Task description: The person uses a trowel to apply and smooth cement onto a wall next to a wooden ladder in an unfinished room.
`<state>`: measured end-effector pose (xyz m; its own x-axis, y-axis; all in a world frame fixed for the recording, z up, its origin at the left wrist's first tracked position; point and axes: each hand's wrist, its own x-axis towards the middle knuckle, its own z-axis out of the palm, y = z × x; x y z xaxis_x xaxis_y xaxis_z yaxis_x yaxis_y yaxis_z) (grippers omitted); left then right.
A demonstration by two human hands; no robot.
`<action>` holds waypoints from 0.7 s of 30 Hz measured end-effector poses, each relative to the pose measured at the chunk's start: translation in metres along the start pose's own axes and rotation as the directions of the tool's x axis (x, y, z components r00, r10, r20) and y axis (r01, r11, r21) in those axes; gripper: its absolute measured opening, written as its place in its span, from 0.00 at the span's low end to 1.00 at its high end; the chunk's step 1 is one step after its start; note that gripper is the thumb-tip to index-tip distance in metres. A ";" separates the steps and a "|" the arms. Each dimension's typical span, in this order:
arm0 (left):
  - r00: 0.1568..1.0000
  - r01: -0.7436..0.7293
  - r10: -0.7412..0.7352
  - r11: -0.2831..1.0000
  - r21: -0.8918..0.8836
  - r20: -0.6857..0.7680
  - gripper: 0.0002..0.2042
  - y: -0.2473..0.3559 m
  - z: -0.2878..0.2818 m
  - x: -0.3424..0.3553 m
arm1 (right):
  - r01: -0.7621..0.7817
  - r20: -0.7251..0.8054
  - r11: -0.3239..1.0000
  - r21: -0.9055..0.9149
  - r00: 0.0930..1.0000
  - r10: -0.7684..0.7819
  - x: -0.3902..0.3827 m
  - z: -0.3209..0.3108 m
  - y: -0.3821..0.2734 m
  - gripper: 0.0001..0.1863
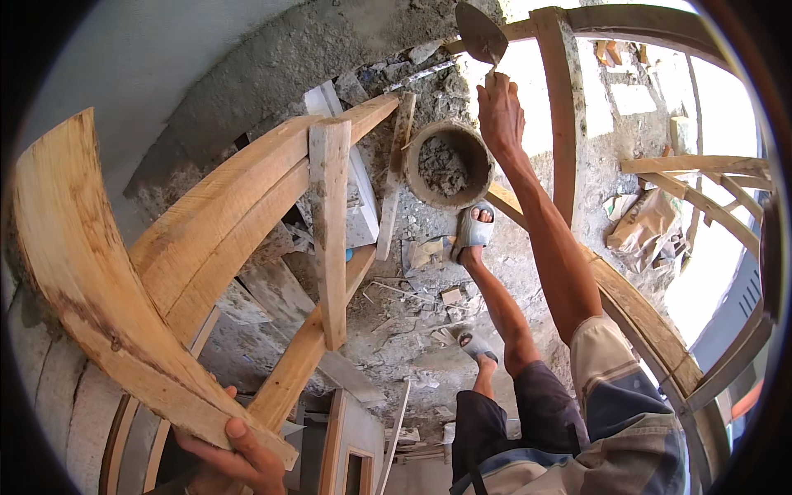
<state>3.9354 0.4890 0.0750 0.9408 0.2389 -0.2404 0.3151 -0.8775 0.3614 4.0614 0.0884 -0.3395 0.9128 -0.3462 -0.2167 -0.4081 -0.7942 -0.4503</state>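
Observation:
A trowel with a pointed, mortar-smeared blade is held by its handle in my right hand, my arm stretched far forward. Below that hand a round bucket stands on the ground, with grey wet mortar inside. My left hand, closed, has its thumb and fingers around the near end of a wide wooden plank. This plank runs up toward the far left. Beside it a timber beam meets an upright post. How the plank is supported cannot be seen.
My sandalled feet stand among rubble and wood scraps. Fresh grey mortar coats the wall base at the far left. Timber framing rises on the right, with a crumpled brown bag beyond it.

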 end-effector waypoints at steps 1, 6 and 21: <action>1.000 -0.009 0.009 1.000 0.008 0.001 0.34 -0.001 0.002 0.001 | -0.031 -0.033 1.000 -0.001 0.999 0.031 0.030 0.005 -0.007 0.19; 1.000 0.002 0.000 0.997 -0.075 0.022 0.34 0.004 0.009 0.002 | -0.155 -0.094 0.988 0.020 0.983 0.157 0.100 0.034 -0.024 0.18; 0.998 0.044 -0.042 0.998 -0.039 0.056 0.35 0.000 0.000 0.000 | 0.034 0.067 0.962 0.272 0.996 -0.054 0.042 0.062 -0.023 0.17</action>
<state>3.9357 0.4895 0.0750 0.9183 0.2523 -0.3051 0.3612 -0.8493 0.3849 4.1080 0.1233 -0.3917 0.9303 -0.2690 -0.2494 -0.3661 -0.6396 -0.6760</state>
